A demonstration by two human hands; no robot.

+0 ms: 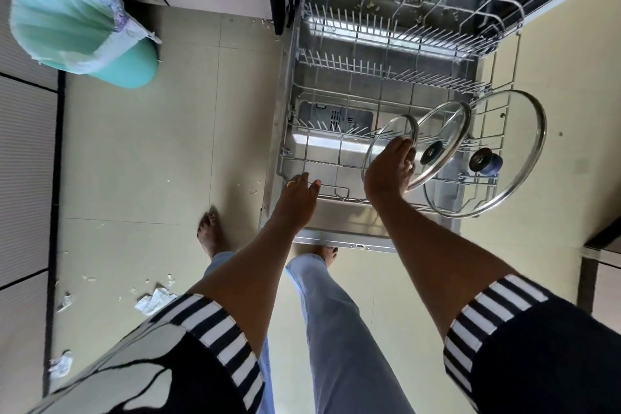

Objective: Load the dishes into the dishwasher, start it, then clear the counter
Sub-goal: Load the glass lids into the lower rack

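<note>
— Looking down from the head camera, what is in view, biggest first?

— An open dishwasher (346,217) fills the upper right, its door dropped flat toward the camera. The lower rack (285,158) is drawn out over that door, and the upper rack (403,27) sits out above it. Three glass lids stand on edge along the lower rack's right side, all leaning the same way. The large lid (519,126) is farthest right, with its dark knob (485,161) facing me. The middle lid (445,126) is just beside it and overlaps it in view. The small lid (389,134) is nearest the centre of the rack, and that is the one in hand.

— And the hands?

— The right hand (389,171) grips the small lid at its near rim, fingers curled over the metal edge. The left hand (299,195) holds nothing. Its fingers are straight and reach to the front rail of the lower rack. I cannot tell whether they touch the wire.

— How would you do this step well?

— I judge the lid is being seated among the tines (314,124). I would lower it until its bottom rim drops into a gap of its own. It should tilt like its neighbours and stay clear of the middle lid's glass, so the two do not knock. Glass on wire wants a slow release, so I would loosen the grip only once the lid stands unaided. The left hand could steady the rack against rolling.
</note>
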